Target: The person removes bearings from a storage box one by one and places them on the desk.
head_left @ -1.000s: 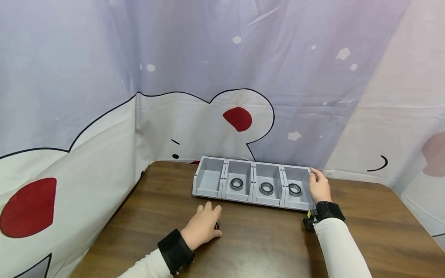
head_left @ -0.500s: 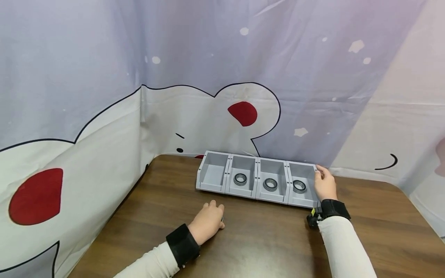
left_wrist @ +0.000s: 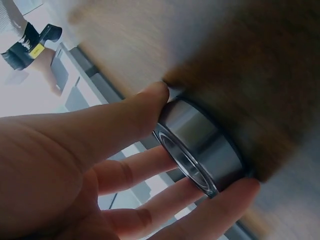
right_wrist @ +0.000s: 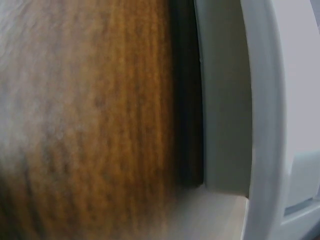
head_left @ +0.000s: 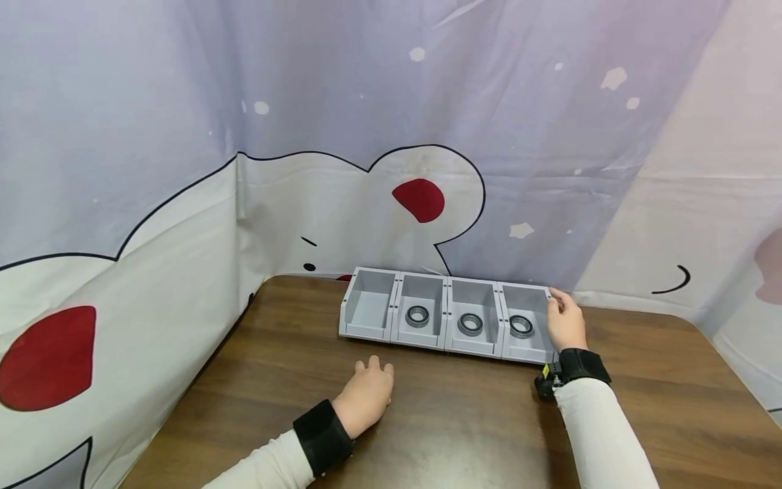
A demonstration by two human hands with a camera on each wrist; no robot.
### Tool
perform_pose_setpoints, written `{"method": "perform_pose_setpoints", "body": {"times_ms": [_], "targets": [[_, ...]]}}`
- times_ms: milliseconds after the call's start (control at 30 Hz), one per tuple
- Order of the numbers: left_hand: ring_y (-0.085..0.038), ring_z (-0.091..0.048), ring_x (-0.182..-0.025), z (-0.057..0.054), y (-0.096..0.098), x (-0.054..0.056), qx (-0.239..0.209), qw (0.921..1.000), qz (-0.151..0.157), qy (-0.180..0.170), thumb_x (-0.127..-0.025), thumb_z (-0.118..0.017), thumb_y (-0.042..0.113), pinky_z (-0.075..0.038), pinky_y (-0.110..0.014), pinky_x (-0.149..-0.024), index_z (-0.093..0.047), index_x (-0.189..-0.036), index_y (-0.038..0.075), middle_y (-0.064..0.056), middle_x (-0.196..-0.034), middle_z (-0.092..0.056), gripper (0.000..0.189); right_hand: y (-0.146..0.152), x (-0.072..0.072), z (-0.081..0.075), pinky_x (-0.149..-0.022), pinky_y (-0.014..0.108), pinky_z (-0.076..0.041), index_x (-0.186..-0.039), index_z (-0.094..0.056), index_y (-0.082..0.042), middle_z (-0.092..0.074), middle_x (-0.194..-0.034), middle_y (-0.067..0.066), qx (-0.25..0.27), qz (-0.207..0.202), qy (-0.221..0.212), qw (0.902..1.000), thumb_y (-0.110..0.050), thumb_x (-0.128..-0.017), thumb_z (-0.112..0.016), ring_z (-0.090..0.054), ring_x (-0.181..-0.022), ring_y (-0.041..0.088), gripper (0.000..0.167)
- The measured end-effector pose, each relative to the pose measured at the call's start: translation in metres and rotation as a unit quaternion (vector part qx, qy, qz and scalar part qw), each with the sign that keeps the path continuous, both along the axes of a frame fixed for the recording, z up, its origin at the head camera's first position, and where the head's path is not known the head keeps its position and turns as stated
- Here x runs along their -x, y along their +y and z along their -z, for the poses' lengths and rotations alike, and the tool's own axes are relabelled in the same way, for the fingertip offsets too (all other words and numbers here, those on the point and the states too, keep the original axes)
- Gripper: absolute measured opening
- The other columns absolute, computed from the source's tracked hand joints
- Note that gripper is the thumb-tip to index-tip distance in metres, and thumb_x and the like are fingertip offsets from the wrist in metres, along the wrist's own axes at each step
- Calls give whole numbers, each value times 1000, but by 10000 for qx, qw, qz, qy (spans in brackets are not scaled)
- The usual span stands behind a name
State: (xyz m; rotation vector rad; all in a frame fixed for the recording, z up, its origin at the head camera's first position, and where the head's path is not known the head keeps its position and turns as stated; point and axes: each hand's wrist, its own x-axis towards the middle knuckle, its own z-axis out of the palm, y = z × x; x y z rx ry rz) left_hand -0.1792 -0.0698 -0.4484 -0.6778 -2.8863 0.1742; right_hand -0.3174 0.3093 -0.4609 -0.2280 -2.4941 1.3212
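My left hand (head_left: 366, 395) is over the table in front of the bins. In the left wrist view it pinches a ring-shaped metal ball bearing (left_wrist: 205, 142) between thumb and fingers, the bearing tilted on its side. From the head view the hand hides this bearing. My right hand (head_left: 567, 323) grips the right end wall of a row of joined grey bins (head_left: 417, 342). Single bearings lie in three compartments: a bearing (head_left: 418, 316) in the second from left, a bearing (head_left: 470, 324) in the third, and a bearing (head_left: 520, 327) in the rightmost. The leftmost compartment (head_left: 370, 309) holds nothing.
The brown wooden table (head_left: 464, 421) reaches back to a printed cloth curtain (head_left: 342, 210), which hangs close behind the bins and along the left side. In the right wrist view, a bin's grey edge (right_wrist: 267, 110) stands beside the wood surface.
My left hand has shifted slightly right, and the bearing under it has gone out of sight in the head view. My right hand keeps its place on the bins. The head view sways a little.
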Motion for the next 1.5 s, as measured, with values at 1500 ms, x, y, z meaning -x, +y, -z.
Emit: {"method": "perform_pose_setpoints", "body": {"times_ms": [1500], "targets": [[-28, -55, -123, -5, 73, 153, -767, 9936, -256, -784, -86, -83, 22, -43, -50, -106, -57, -133, -2, -17, -127, -61, 59, -6, -3, 1, -106, 61, -37, -152, -40, 3, -46, -145, 35, 74, 26, 96, 9999, -21, -111, -31, -45, -132, 49, 48]]}}
